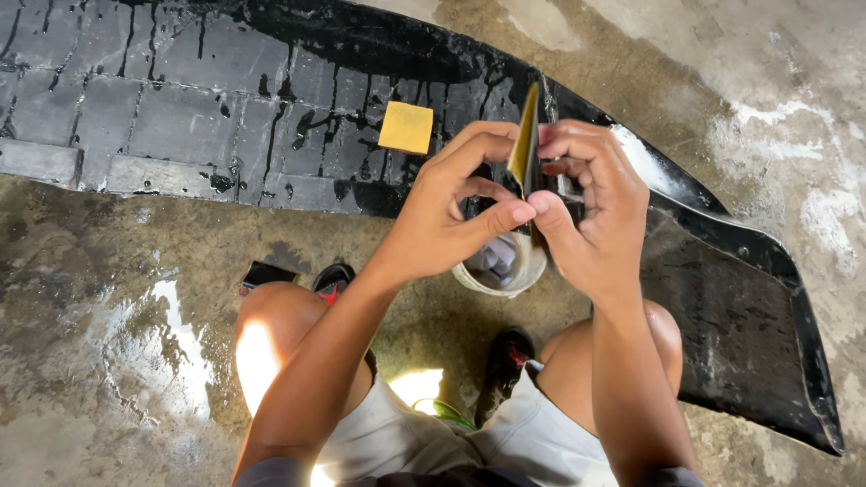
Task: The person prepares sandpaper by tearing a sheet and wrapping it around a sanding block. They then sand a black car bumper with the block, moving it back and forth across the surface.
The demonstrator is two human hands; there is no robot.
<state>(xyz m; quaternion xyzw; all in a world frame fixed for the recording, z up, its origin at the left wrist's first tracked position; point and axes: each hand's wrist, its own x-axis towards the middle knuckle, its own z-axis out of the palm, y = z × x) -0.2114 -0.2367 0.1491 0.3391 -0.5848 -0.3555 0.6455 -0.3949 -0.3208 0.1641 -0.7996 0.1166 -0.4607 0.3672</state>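
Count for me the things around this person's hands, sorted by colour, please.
Yellow: 2, the folded sheet pinched between the left hand and right hand, and the square pad lying on the panel.
Black: 1, the big wet car panel on the floor.
White: 1, the small tub below the hands.
Total: 4

Yellow sponge (406,127) on wet blk panel (180,108), white cup (501,271).
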